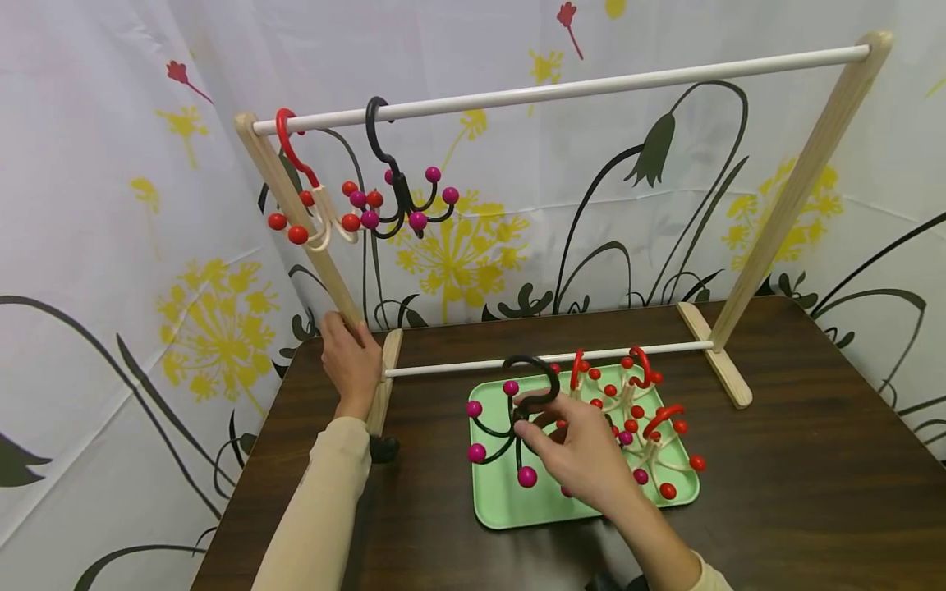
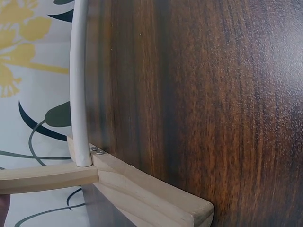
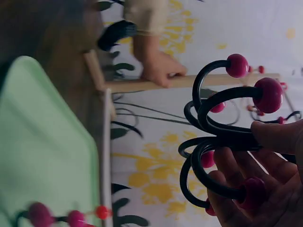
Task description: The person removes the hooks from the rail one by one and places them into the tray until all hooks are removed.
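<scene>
Backdrop: flower-print curtain, hung behind tbl.
Tbl: dark wood-grain tabletop; rack & tray stood on it.
Rack: white top rail & bottom rail fixed btwn wooden left post & right post; red-crook cream hanger & black hung hanger hooked nr L end, up top.
Tray: green tray, set in front of bottom rail; mostly R side loaded, red-crook tray hangers seen there, some magenta balls among them.
L hand: left hand clamped round left post, low down; rack prob. steadied by it. Well apart from R.
R hand: right hand, thumb & fingers pinched on stem of black multi-arm hanger.
Step (judged): lift of that hanger. Pinch best put on stem, not on arms; crook best left clear of fingers; curved arms to be swung wide of tray load, snagging being likely; post to be held w/ even pressure so rack isn't tipped.
Hanger posn: raised over L part of tray, apart from rack.
Hanger look: black, glossy; open crook turned up, arms splayed & curled from one stem, round magenta balls fitted at tips; crook mostly hidden in R wrist view.
</scene>
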The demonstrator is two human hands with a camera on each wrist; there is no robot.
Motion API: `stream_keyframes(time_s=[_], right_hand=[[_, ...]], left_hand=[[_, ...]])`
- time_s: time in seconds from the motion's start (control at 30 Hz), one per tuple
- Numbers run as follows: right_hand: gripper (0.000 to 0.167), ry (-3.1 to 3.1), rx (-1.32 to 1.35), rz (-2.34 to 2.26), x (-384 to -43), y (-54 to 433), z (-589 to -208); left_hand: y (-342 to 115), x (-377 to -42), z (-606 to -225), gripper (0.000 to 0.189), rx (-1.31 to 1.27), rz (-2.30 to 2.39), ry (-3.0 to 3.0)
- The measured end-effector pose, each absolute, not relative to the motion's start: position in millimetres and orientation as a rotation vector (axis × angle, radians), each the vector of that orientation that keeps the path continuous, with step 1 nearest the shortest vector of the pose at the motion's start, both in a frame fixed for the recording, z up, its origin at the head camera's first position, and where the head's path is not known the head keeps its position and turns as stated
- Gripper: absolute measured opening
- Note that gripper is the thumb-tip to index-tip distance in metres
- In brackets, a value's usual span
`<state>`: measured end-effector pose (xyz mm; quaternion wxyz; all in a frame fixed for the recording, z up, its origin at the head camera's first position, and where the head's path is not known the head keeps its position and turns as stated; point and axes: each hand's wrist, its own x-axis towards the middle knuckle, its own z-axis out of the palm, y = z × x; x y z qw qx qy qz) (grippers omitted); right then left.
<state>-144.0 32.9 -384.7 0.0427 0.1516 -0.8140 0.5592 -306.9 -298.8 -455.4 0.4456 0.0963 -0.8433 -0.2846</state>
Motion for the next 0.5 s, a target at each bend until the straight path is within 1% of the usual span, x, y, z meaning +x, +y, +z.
stream_keyframes(time_s=[0.3,0.5], right_hand=[[0.022,-2.585,0.487,1.167,-129.6,19.6,-446.2],[0.023,-2.596,0.484,1.080,-125.3,20.1,-468.7]], left_hand=[[-298.9,-307.0,-457.6,0.026,0.255,-0.699,-2.077],[-297.5,-308.4,-458.5,0.028,0.257,-0.700,-2.076]])
